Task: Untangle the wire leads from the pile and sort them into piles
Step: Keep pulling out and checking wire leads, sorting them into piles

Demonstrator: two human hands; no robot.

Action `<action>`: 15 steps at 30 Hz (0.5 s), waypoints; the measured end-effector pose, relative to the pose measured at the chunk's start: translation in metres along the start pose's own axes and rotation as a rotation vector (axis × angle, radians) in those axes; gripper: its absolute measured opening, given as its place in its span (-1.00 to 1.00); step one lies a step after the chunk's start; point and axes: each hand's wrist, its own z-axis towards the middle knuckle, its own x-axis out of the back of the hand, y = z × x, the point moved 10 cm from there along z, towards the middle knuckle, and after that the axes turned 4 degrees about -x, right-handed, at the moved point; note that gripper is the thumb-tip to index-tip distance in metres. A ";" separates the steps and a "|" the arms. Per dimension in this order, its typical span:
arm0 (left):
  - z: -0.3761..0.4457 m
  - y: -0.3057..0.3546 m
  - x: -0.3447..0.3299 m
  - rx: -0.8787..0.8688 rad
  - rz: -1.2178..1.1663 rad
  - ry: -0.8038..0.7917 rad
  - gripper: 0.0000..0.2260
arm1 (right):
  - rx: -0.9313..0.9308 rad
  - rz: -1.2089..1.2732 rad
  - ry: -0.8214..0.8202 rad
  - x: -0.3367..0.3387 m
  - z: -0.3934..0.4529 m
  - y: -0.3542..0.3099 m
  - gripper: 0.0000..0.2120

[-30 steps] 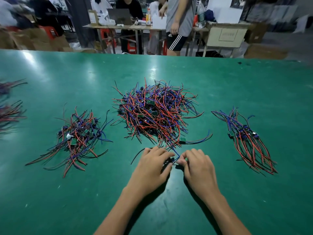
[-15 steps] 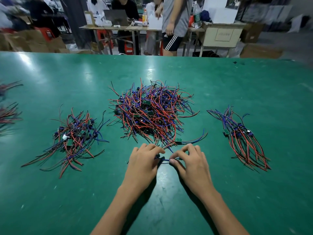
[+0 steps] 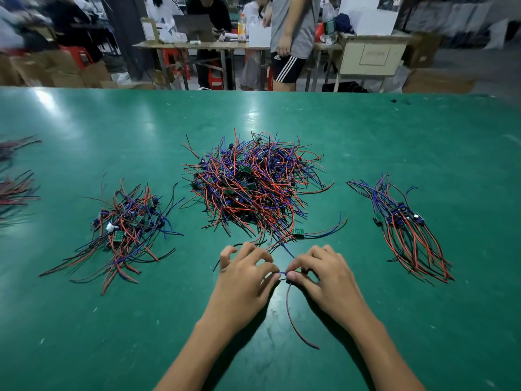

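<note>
A big tangled pile (image 3: 253,187) of red, blue and black wire leads with small green boards lies in the middle of the green table (image 3: 282,117). Just in front of it, my left hand (image 3: 245,280) and my right hand (image 3: 321,277) pinch the same wire lead (image 3: 291,314) between fingertips. Its blue strand runs back toward the pile; a dark red strand trails toward me between my forearms. A looser sorted pile (image 3: 127,227) lies at left. A neater bundle (image 3: 403,224) lies at right.
More wire bundles (image 3: 14,182) lie at the table's far left edge, blurred. One lead with a green board (image 3: 298,231) sticks out of the big pile's front right. Behind the table stand a person, desks, red stools and cardboard boxes.
Both hands have pulled a little toward me and apart, drawing the lead out of the pile's front edge. A dark red strand now trails between my forearms.
</note>
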 end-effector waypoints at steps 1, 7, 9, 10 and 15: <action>-0.001 -0.001 0.001 0.026 -0.018 0.011 -0.87 | -0.009 -0.011 -0.006 0.002 0.000 0.003 -0.81; -0.005 0.009 -0.006 0.146 0.029 0.012 -0.68 | -0.027 -0.118 0.014 0.002 0.002 0.006 -0.82; -0.003 0.012 -0.009 0.169 0.068 -0.020 -0.70 | -0.004 -0.161 0.033 0.001 0.000 0.002 -0.84; -0.002 0.014 -0.009 0.163 0.080 -0.024 -0.73 | 0.017 -0.161 0.061 0.003 -0.001 0.000 -0.85; 0.002 0.014 0.009 0.070 0.074 0.117 -0.80 | 0.033 0.019 0.281 0.027 -0.005 -0.005 -0.80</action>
